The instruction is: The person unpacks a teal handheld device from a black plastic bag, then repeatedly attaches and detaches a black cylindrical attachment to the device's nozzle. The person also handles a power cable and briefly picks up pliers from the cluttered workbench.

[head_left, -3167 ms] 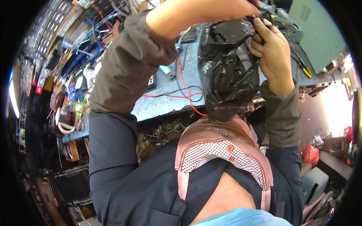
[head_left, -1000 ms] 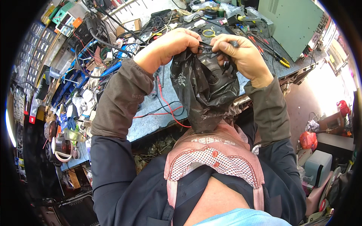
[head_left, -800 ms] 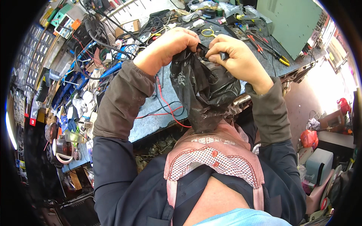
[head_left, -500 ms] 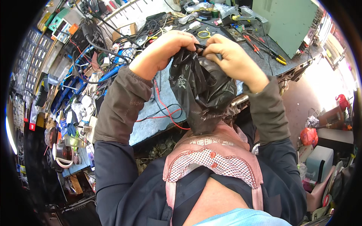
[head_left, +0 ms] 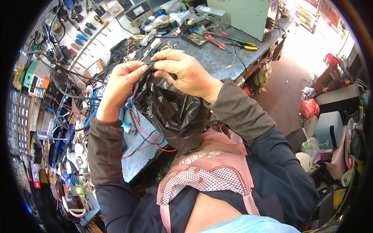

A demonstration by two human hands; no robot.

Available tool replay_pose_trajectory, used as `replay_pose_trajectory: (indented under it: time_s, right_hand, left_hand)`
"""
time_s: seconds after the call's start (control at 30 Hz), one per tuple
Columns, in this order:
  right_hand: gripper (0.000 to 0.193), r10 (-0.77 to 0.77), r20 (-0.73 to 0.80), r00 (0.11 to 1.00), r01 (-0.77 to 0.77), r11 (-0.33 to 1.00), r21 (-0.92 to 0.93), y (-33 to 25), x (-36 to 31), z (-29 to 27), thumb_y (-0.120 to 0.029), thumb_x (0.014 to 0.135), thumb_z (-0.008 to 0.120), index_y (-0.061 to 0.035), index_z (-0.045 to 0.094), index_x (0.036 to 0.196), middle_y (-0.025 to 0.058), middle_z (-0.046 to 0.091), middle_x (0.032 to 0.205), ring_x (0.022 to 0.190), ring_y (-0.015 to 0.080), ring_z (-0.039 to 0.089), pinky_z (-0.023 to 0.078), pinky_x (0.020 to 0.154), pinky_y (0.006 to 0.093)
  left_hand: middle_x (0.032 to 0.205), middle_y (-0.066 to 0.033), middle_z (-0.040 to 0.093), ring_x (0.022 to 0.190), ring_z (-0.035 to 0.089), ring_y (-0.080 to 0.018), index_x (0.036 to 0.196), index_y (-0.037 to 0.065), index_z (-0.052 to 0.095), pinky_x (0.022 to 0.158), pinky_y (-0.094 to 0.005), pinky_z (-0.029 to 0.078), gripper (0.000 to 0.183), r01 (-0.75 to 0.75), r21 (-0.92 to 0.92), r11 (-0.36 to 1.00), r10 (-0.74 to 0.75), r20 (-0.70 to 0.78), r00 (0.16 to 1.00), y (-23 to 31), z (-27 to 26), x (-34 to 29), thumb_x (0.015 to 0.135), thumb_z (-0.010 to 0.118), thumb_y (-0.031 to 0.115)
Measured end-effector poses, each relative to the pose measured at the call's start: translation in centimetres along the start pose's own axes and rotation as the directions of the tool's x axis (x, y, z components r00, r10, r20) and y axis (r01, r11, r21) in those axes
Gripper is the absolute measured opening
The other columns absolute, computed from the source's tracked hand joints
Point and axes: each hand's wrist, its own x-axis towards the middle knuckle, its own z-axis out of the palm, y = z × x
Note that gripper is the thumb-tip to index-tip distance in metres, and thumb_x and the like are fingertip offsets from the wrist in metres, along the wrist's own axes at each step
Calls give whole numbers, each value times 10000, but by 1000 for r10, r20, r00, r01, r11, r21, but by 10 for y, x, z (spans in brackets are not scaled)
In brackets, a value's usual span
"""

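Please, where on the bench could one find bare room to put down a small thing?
The largest bare patch of bench lies between the right hand and the red-handled tool, beside a small pale piece. A smaller patch lies left of the black bag, between the red wire and the near edge. Crowded: beyond the left hand, with tangled cables.

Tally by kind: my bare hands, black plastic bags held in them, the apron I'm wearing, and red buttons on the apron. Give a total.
Left hand plus right hand: 2 hands
Black plastic bag: 1
Pink apron: 1
Upper red button plus lower red button: 2 buttons
Total: 6
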Motion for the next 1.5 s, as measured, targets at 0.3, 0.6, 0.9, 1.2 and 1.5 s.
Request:
replay_pose_trajectory:
  time_s: [0.3, 0.6, 0.9, 1.2, 1.5]
  right_hand:
    - [167, 164, -51, 985, -170, 890, -423, -17, -68, -25, -222, 899, 828, -116, 732, 985, 30, 724, 865, 809, 272, 699, 540, 855, 408]
    - [1338, 570, 199, 798, -494, 806, -327, -114, -70, -17, -479, 730, 950, -2, 158, 1698, 382, 363, 1606, 1483, 535, 409, 333, 1247, 555]
    - [301, 690, -275, 669, -549, 709, 442, -81, -86, -66, 154, 956, 669, -24, 770, 1177, 30, 787, 1123, 1016, 136, 714, 584, 909, 303]
    - [451, 378, -530, 759, -610, 697, -376, -10, -44, -263, -8, 919, 742, 53, 643, 1355, 133, 725, 1273, 1138, 234, 673, 493, 1047, 350]
    - [492, 351, -406, 844, -534, 619, -576, 210, -36, -279, -132, 885, 816, 39, 675, 1324, 184, 773, 1204, 1115, 324, 722, 517, 1036, 412]
  left_hand:
    - [824, 67, 652, 733, 532, -27, 1015, 33, 745, 687, -224, 430, 200, -141, 224, 964, 219, -374, 901, -65, -27, -15, 1083, 684, 211]
    - [832, 36, 547, 787, 448, -64, 912, 62, 568, 687, -254, 390, 290, -343, 295, 892, 452, -612, 649, -31, 90, -20, 1164, 534, 204]
    - [1088, -65, 656, 944, 664, -136, 1171, -18, 612, 862, -290, 556, 115, -660, 186, 728, 683, -111, 722, 12, 175, -14, 1125, 564, 76]
    - [1051, -182, 710, 930, 711, -380, 1154, 11, 689, 802, -408, 580, 302, -530, 611, 588, 591, 122, 797, -76, 134, -51, 878, 808, 44]
    - [968, -173, 616, 869, 667, -413, 1087, 49, 609, 715, -519, 534, 472, -102, 856, 507, 284, -54, 957, -161, 137, -60, 796, 843, 338]
